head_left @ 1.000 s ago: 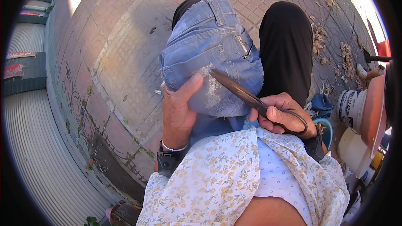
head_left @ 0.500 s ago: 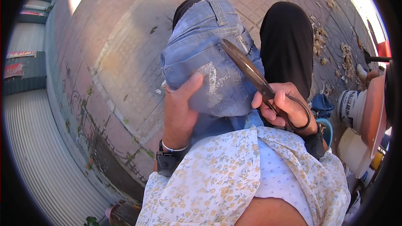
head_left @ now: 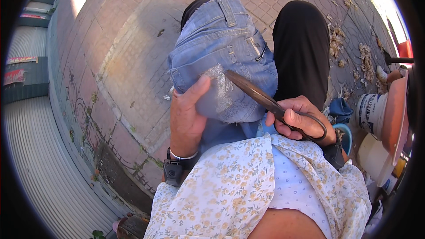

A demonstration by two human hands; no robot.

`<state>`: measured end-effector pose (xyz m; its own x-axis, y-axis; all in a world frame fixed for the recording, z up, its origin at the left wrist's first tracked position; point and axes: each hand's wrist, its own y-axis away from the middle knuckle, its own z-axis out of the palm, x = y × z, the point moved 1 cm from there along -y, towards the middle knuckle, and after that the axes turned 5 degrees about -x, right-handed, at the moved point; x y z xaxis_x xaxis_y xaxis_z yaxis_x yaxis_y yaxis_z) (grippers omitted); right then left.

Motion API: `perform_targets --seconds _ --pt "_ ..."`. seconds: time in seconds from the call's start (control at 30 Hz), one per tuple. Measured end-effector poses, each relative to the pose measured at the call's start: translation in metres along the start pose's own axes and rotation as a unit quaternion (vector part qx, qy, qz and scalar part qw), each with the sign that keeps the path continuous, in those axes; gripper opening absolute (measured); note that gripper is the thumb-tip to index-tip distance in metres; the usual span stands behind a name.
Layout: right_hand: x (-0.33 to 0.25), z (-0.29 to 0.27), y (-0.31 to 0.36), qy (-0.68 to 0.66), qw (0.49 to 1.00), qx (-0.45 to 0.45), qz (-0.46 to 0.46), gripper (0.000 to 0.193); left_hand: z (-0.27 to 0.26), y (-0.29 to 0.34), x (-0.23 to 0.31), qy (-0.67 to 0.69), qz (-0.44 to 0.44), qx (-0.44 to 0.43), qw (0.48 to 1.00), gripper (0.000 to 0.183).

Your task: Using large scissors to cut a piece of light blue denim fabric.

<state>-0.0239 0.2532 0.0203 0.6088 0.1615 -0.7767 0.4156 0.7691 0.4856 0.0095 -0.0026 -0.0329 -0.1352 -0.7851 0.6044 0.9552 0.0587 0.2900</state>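
Faded blue jeans (head_left: 208,48) lie bunched over my left knee, with belt loops, a pocket and a patch of pale glittery decoration (head_left: 220,86) facing up. My left hand (head_left: 188,113) grips the jeans from the left, thumb on top beside the patch and fingers hidden beneath the cloth. In my right hand (head_left: 301,119) is a pair of dark metal scissors (head_left: 252,90), fingers round the handles. The blades look closed together, and their tips point up and left, lying over the denim just right of the patch.
Black trousers cover my right knee (head_left: 303,48). On the right stand a white printed bucket (head_left: 371,113), a reddish-brown basin (head_left: 394,115) and a light blue container (head_left: 344,137), with a dark blue cloth (head_left: 340,109) nearby. Fluffy scraps (head_left: 366,57) litter the paving. A ribbed shutter (head_left: 40,150) runs along the left.
The scissors' tips have swung down and left, from the pocket's upper edge to beside the glittery patch. My left hand keeps its hold on the jeans, nearly in place.
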Motion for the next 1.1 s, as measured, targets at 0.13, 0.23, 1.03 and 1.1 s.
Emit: perform_targets --seconds 0.13,0.23,1.03,1.1 --pt "0.001 -0.002 0.000 0.000 1.000 -0.010 0.007 0.063 -0.004 -0.001 -0.004 -0.002 0.010 0.009 1.000 0.046" --pt "0.003 -0.004 0.000 0.000 1.000 -0.012 0.003 0.063 -0.004 -0.001 -0.005 -0.003 0.011 0.012 1.000 0.047" --pt "0.004 -0.005 0.000 -0.016 1.000 -0.026 -0.006 0.053 -0.002 -0.001 -0.008 -0.014 0.018 0.002 1.000 0.050" --pt "0.003 -0.004 0.000 -0.018 0.999 -0.033 -0.002 0.046 -0.001 -0.001 -0.007 -0.011 0.019 0.000 1.000 0.050"
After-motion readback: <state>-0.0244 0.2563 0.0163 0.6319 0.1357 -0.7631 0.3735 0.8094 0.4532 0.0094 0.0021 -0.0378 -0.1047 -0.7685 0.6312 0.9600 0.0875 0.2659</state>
